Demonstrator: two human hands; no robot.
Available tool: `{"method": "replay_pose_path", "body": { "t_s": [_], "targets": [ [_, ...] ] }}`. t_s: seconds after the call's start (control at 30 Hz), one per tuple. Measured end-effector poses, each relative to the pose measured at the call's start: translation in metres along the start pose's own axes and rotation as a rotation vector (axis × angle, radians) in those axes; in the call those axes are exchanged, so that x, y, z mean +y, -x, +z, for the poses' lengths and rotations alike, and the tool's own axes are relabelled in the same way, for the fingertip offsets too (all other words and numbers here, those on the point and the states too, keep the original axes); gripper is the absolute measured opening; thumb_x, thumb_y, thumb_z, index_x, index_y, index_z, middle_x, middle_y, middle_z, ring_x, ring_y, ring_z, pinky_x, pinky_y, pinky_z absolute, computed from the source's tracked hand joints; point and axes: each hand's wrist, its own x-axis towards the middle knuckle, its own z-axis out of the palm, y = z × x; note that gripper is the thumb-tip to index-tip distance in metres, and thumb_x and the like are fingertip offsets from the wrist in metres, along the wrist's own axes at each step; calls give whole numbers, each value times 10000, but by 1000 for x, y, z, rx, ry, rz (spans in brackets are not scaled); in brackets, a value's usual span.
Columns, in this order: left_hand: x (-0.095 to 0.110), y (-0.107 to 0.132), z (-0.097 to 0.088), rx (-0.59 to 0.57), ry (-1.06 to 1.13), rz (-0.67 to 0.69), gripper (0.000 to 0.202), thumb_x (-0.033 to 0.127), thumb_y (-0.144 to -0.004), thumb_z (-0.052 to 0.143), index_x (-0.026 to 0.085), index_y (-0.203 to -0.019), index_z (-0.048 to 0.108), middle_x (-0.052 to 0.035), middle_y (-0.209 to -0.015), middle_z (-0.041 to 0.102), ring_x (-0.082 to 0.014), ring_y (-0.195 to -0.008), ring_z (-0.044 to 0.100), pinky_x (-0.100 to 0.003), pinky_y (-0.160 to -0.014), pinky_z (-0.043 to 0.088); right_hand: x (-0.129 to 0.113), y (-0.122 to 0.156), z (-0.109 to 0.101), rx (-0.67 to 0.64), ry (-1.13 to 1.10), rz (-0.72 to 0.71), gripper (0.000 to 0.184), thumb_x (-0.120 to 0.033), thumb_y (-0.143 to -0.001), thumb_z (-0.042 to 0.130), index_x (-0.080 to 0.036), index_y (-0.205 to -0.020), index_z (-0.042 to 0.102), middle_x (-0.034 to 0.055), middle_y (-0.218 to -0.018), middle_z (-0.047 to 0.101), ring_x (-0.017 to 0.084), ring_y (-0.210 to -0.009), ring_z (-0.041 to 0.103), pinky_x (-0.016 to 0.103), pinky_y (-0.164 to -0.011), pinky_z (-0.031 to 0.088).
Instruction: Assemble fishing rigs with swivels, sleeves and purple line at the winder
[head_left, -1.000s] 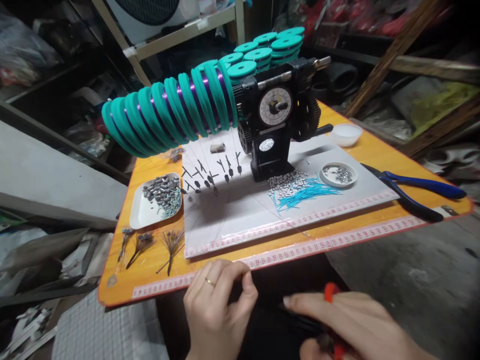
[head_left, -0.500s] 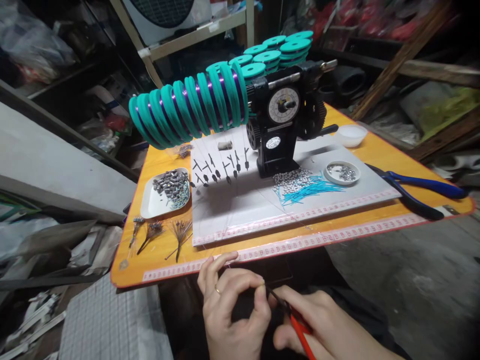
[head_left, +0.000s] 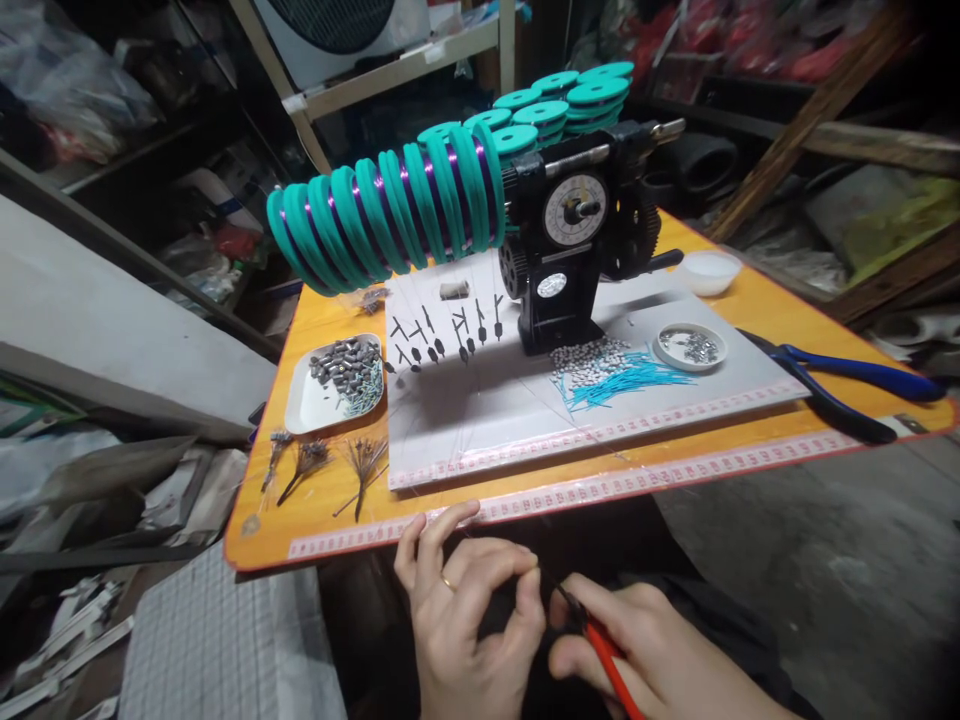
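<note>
Just below the table's front edge, my left hand (head_left: 472, 610) is closed in a pinch, thumb against index finger, with the other fingers raised. What lies in the pinch is too small to make out. Close by on the right, my right hand (head_left: 637, 640) grips red-handled pliers (head_left: 611, 665), their dark jaws pointing up at the left fingertips. Beyond the hands stands a black winding machine (head_left: 562, 260) carrying a row of green spools (head_left: 382, 210) with purple line. Several small dark weights (head_left: 465, 350) hang from the spools on fine line over a white board (head_left: 480, 440).
A white tray (head_left: 300, 405) of grey weights sits at the left, with wire bundles (head_left: 360, 480) in front. Blue strips (head_left: 626, 385), white beads (head_left: 577, 365) and a dish (head_left: 690, 362) of metal bits lie on the board. Blue-handled pliers (head_left: 847, 370) rest at the right edge.
The view has shifted slightly, so the table sits a little further right. My hands keep nearly the same pose, and the pliers' jaws remain close to the left fingertips.
</note>
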Motion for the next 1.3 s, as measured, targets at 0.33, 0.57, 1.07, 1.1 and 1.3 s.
{"method": "replay_pose_path", "body": {
  "t_s": [0.33,0.57,1.07,1.1,1.3],
  "targets": [
    [-40,4,-43,92,-96,178,427,-101,-783,551,238,-987,709,-46,-1058,647,-275,-1186,519,-453,-968,432,19,-3,-32,311,308,-475,411,-447,-1010,480,-202,-1339,502,-25,-676,665,124,-558,632,193,-596,526],
    [-37,-11,-47,-153,-152,315,533,-144,-804,492,254,-1074,722,-63,-1090,567,-262,-1132,454,-444,-971,409,24,-16,-39,381,525,-576,369,-337,-1036,442,-150,-1344,522,80,-919,772,141,-610,698,243,-613,552],
    [-17,-26,-29,-107,88,282,192,29,-841,651,213,-869,695,-43,-860,661,-243,-1036,518,-411,-877,490,-7,-12,-27,447,210,-794,208,-79,-938,548,-178,-1103,628,74,-1005,789,117,-778,758,179,-695,592],
    [-14,-27,-28,-127,131,286,200,7,-833,641,199,-877,678,-43,-856,655,-226,-1012,534,-387,-863,505,-8,-11,-29,438,189,-808,221,-71,-946,514,-184,-1098,629,63,-964,793,114,-742,752,185,-668,588],
    [0,-25,-20,-278,234,252,358,-14,-809,514,145,-1128,485,-112,-1031,636,-161,-918,654,-267,-788,600,6,-4,-35,375,264,-705,323,-19,-903,460,-173,-1145,608,85,-984,774,147,-839,737,235,-718,579]
  ]
}}
